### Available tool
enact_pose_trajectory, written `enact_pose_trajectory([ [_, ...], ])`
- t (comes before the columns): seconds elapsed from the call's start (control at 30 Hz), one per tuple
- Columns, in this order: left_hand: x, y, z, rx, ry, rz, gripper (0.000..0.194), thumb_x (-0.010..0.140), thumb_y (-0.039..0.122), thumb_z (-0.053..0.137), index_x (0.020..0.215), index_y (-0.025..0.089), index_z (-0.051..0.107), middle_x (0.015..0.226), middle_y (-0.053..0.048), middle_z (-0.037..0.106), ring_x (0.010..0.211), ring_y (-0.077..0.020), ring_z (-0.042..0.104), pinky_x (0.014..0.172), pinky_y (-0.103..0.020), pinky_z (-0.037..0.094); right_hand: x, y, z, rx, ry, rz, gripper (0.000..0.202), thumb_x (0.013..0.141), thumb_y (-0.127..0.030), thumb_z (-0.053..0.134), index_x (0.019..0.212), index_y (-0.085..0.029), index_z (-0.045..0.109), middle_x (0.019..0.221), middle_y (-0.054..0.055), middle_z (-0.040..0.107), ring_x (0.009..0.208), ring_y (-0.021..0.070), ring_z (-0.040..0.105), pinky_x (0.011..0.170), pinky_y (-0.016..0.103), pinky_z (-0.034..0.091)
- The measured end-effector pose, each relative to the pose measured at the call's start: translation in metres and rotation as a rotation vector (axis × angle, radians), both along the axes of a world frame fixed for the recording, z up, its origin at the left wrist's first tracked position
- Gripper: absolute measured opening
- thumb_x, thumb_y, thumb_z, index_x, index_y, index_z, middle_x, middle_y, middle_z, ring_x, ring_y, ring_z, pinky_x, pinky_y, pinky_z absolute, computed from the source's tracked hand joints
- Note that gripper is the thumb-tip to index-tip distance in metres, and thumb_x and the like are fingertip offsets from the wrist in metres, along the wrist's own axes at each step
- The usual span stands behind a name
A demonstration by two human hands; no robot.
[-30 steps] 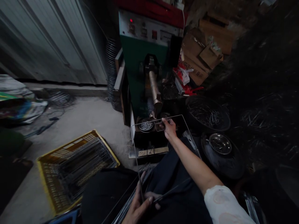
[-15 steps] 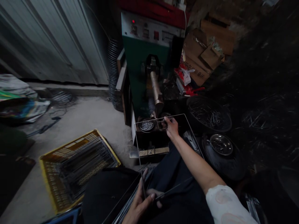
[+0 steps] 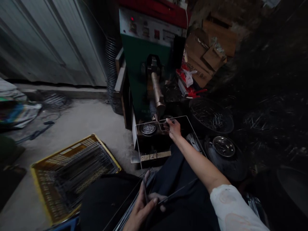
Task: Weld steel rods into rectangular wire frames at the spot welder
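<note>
A large rectangular wire frame [image 3: 138, 144] spans from my lap up to the electrodes of a green machine [image 3: 134, 54]. My right hand [image 3: 173, 128] pinches the frame's far side, where a small wire loop [image 3: 161, 129] meets it beside the electrode tip [image 3: 155, 117]. Near my lap, my left hand [image 3: 145, 203] is closed around the near part of the frame. A bundle of straight wires [image 3: 127, 216] lies on my lap under that hand. Left of the electrode tip is a round dish of small metal pieces [image 3: 148, 128].
A yellow crate [image 3: 39, 189] holding wire frames stands on the floor at left. To the right are a dark basin [image 3: 228, 123] of metal pieces and a steel bowl [image 3: 223, 146]. Cardboard boxes [image 3: 197, 64] lie behind, right of the machine.
The view has shifted slightly, so the scene sits a little further left. Both hands keep their holds on the wire frame, with the small loop still by the electrode.
</note>
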State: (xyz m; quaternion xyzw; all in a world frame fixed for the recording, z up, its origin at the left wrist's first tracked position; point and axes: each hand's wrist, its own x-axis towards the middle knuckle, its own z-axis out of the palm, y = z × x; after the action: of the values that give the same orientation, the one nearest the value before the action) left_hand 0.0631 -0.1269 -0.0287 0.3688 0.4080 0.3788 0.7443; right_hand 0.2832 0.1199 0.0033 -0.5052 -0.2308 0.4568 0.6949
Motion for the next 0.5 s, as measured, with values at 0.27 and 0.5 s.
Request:
enact_pose_trajectory([
  [0.27, 0.011, -0.004, 0.014, -0.078, -0.18, -0.07, 0.099, 0.086, 0.044, 0.068, 0.154, 0.031, -0.004, 0.108, -0.009, 0.072, 0.088, -0.0237, 0.07, 0.086, -0.035, 0.05, -0.002, 0.0, 0.007, -0.035, -0.022, -0.025, 0.019, 0.073, -0.02, 0.072, 0.074, -0.017, 0.054, 0.058, -0.006, 0.06, 0.049, 0.0103, 0.06, 0.047, 0.021, 0.052],
  [0.5, 0.014, -0.005, 0.006, -0.093, -0.217, -0.091, 0.099, 0.089, 0.041, 0.065, 0.152, 0.032, -0.01, 0.1, -0.01, 0.074, 0.085, -0.0232, 0.07, 0.085, -0.037, 0.051, 0.001, 0.002, 0.001, -0.036, -0.034, -0.002, 0.025, 0.07, -0.026, 0.076, 0.075, -0.018, 0.053, 0.059, -0.006, 0.06, 0.052, 0.0108, 0.06, 0.05, 0.022, 0.053],
])
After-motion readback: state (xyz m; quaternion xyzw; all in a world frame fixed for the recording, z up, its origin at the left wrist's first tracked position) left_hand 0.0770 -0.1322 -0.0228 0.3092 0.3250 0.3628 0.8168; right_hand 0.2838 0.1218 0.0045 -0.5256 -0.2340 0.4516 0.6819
